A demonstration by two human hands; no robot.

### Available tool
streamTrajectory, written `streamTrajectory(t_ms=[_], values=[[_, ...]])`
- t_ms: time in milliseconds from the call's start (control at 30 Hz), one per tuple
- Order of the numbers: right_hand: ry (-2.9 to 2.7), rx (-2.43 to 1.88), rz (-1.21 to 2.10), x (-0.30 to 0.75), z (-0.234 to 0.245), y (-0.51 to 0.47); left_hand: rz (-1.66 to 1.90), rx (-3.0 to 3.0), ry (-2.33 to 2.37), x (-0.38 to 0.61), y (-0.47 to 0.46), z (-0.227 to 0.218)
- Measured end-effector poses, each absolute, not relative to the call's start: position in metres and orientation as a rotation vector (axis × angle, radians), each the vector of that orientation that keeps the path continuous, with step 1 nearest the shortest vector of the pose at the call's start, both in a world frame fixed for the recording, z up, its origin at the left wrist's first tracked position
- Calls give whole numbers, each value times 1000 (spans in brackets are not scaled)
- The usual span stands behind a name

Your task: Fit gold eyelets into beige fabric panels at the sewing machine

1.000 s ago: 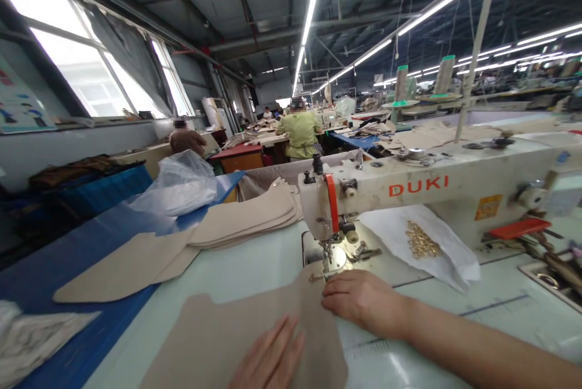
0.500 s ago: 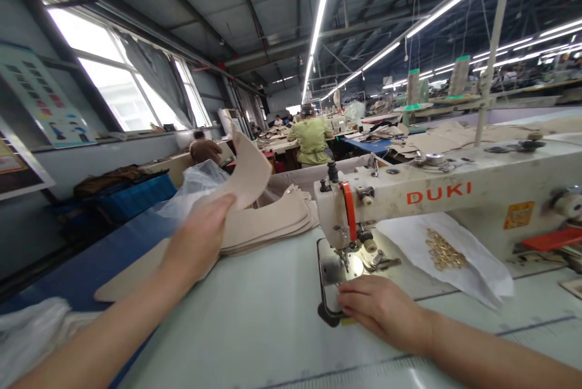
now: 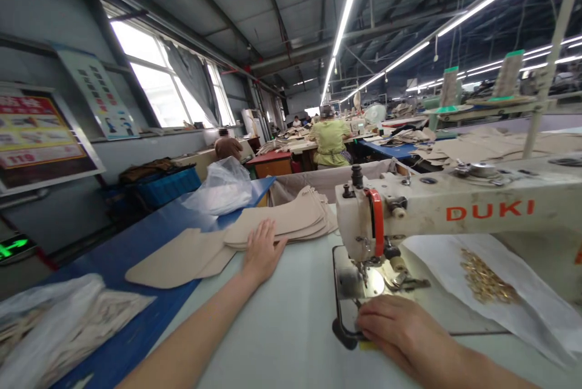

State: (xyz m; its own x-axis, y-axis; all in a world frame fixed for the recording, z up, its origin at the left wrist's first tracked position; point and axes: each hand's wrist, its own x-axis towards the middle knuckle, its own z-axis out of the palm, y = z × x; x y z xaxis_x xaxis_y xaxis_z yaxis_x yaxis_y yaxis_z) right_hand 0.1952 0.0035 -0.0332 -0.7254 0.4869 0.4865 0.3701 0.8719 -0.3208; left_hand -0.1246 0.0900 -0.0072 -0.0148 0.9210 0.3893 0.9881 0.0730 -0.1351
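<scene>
My left hand point(image 3: 262, 251) lies with fingers stretched out on a stack of beige fabric pieces point(image 3: 291, 213) left of the sewing machine point(image 3: 364, 219). More beige pieces point(image 3: 168, 262) spread out to the left of that stack. My right hand point(image 3: 398, 325) rests at the front of the metal needle plate point(image 3: 348, 277), below the needle. Its fingers are pressed together and bent down; whatever they may pinch is hidden. Just behind this hand, small gold metal fittings point(image 3: 486, 277) sit in a heap on a white sheet point(image 3: 436, 249).
A clear plastic bag point(image 3: 222, 186) lies on the blue table point(image 3: 150, 256) at the left, with another bag of pieces point(image 3: 68, 328) nearer me. Thread cones point(image 3: 507, 77) stand behind the machine. A person in a yellow-green top point(image 3: 331, 140) sits farther ahead.
My left hand has come down from holding up a beige piece and now lies flat on the stack. The view has turned left. My right hand stays by the needle plate.
</scene>
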Motion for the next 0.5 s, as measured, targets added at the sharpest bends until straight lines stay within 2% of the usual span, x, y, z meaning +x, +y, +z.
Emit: streamTrajectory(t_ms=[233,500], values=[[-2475,-622,277,196,-34,2,-212,-1535,-2300,-213,37,28],[-2444,-640,272,197,-36,0,-241,-1562,-2626,-266,20,40]])
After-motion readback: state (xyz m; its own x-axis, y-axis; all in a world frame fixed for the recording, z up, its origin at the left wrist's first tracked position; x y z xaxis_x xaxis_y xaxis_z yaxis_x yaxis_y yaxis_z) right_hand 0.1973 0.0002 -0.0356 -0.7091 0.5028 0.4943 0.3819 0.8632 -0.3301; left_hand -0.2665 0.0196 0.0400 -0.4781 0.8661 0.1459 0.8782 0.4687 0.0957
